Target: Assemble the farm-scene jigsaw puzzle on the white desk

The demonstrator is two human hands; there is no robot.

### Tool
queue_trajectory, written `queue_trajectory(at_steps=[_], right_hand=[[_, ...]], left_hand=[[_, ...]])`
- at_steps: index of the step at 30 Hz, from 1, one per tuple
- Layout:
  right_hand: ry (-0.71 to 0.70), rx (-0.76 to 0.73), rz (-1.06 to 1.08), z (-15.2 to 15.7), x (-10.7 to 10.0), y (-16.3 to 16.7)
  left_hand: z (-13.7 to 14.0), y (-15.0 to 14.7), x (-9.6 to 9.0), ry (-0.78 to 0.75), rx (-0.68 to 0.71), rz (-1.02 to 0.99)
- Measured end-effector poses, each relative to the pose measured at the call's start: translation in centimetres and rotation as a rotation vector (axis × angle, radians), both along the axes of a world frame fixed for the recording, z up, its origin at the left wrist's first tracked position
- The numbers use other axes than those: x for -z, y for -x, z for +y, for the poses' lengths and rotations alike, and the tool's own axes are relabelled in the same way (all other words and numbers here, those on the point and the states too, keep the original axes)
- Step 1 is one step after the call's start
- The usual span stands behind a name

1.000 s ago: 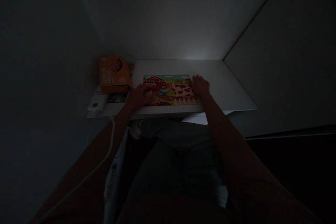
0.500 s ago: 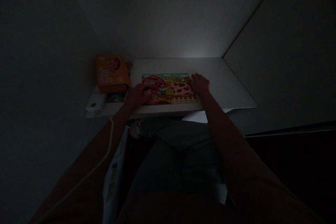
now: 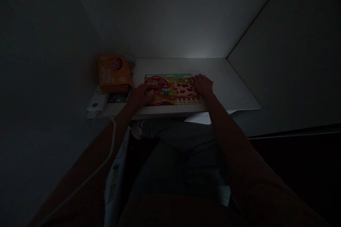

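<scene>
A farm-picture jigsaw puzzle [image 3: 172, 90] lies flat on the white tabletop, showing a red barn, a figure and a spotted cow. My left hand [image 3: 139, 95] rests at the puzzle's left edge, its thumb apart from the fingers and over the picture. At the right edge lies my right hand [image 3: 203, 84], fingers stretched out and touching the puzzle's upper right side. Neither hand lifts anything. The dim light hides fine detail of the fingertips.
An orange puzzle box [image 3: 113, 74] stands at the left, on top of dark printed sheets [image 3: 118, 97]. In front of it is a white device [image 3: 97, 101] with a cable. A pale cable [image 3: 113, 138] crosses my left forearm. Walls close in behind and beside the tabletop [image 3: 229, 95].
Both hands stay at the puzzle's edges with hardly any movement. The view has shifted very slightly.
</scene>
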State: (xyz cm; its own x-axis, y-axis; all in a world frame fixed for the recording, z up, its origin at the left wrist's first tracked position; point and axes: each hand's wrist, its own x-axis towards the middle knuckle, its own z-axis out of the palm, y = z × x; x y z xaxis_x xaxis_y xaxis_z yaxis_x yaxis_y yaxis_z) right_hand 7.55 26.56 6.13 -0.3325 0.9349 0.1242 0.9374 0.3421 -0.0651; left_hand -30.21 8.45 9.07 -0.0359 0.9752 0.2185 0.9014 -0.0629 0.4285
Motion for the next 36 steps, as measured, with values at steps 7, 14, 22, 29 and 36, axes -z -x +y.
queue_trajectory(at_steps=[7,14,22,29,36], right_hand=[[0.021,0.123,0.075,-0.1,-0.21,0.37],[0.012,0.119,0.08,-0.24,-0.13,0.42],[0.025,0.148,0.119,-0.09,-0.16,0.54],[0.032,0.149,0.084,-0.12,-0.25,0.52],[0.01,0.139,0.103,0.04,0.13,0.43]], left_hand=[[-0.02,-0.09,-0.07,-0.01,-0.015,-0.012],[-0.11,-0.32,-0.26,-0.016,0.004,-0.006],[-0.09,-0.39,-0.45,0.006,-0.01,0.074],[-0.07,-0.42,-0.35,0.014,-0.013,0.063],[-0.1,-0.43,-0.31,-0.002,0.002,0.034]])
